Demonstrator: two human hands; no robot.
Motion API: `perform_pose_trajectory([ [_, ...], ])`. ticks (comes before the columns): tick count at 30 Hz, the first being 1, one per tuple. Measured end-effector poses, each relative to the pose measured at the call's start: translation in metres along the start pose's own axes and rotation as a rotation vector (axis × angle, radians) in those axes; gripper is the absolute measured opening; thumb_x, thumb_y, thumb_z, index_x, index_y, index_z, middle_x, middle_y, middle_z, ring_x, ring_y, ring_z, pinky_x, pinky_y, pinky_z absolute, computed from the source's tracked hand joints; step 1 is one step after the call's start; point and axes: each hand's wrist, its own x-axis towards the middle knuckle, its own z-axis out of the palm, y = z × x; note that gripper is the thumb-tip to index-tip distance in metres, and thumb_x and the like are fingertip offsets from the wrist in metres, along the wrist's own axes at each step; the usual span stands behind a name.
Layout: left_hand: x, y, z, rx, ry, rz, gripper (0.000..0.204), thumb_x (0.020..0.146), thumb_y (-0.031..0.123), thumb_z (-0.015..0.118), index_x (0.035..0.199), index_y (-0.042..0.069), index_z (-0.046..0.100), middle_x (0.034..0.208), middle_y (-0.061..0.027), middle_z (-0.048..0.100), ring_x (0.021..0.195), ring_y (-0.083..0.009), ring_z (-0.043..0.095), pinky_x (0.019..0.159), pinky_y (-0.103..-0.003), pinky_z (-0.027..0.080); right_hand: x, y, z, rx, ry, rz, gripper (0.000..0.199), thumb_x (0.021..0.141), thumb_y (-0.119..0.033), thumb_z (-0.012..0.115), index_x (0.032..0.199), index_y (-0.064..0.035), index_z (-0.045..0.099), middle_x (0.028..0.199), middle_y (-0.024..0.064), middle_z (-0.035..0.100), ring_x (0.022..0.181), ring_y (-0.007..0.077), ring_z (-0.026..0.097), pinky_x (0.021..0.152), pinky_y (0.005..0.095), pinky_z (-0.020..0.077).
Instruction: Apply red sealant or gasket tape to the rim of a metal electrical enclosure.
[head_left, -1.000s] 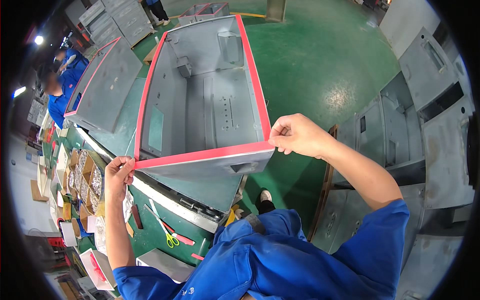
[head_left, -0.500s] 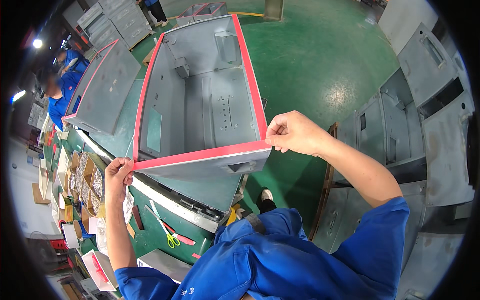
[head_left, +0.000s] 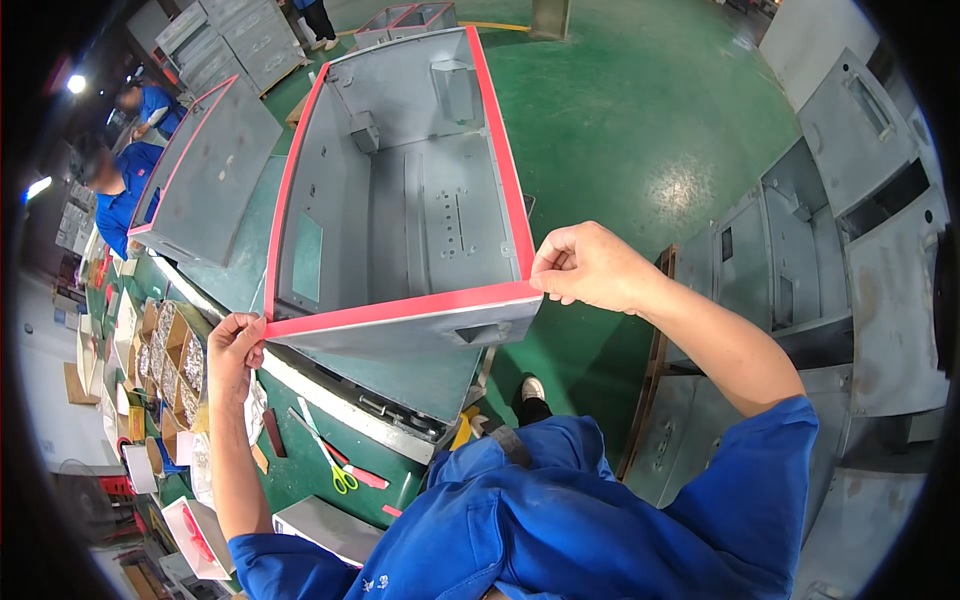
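A grey metal cabinet box (head_left: 410, 230) lies with its open side up, and its rim is lined with red tape. Along the near edge runs a strip of red tape (head_left: 400, 311) between my two hands. My left hand (head_left: 236, 345) is closed at the near left corner, pinching the strip's left end between thumb and fingers. At the near right corner, the thumb and fingertips of my right hand (head_left: 590, 268) are pressed together on the other end of the tape. Whether the strip lies flat on the rim all along, I cannot tell.
Scissors with yellow-green handles (head_left: 342, 480) lie on the green bench, by cardboard bins (head_left: 175, 360) of small parts. Another red-edged box (head_left: 215, 170) stands at the far left, with a co-worker (head_left: 128, 180) behind it. Grey metal cabinets (head_left: 760, 255) are stacked at the right.
My hands and the tape have stayed almost exactly in place. At the far left, the co-workers have shifted slightly.
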Motion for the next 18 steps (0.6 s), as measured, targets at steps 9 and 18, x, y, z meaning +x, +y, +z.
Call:
perform_pose_trajectory([
  [9, 0.0, 0.001, 0.001, 0.003, 0.016, -0.006, 0.008, 0.079, 0.009, 0.062, 0.078, 0.002, 0.057, 0.057, 0.0024, 0.049, 0.045, -0.0012, 0.039, 0.04, -0.014, 0.029, -0.003, 0.001, 0.003, -0.072, 0.065, -0.073, 0.009, 0.076, -0.006, 0.061, 0.078, 0.0023, 0.057, 0.07, 0.0047, 0.057, 0.06, 0.009, 0.054, 0.052, 0.0219, 0.0452],
  [18, -0.001, 0.002, 0.002, 0.013, 0.01, -0.01, 0.008, 0.079, 0.009, 0.062, 0.078, 0.002, 0.057, 0.056, 0.0021, 0.049, 0.045, -0.0012, 0.039, 0.04, -0.015, 0.029, -0.013, 0.013, 0.015, 0.227, 0.178, -0.098, 0.012, 0.08, -0.003, 0.056, 0.091, 0.0017, 0.052, 0.078, 0.0067, 0.057, 0.067, 0.0108, 0.056, 0.057, 0.0243, 0.0475],
])
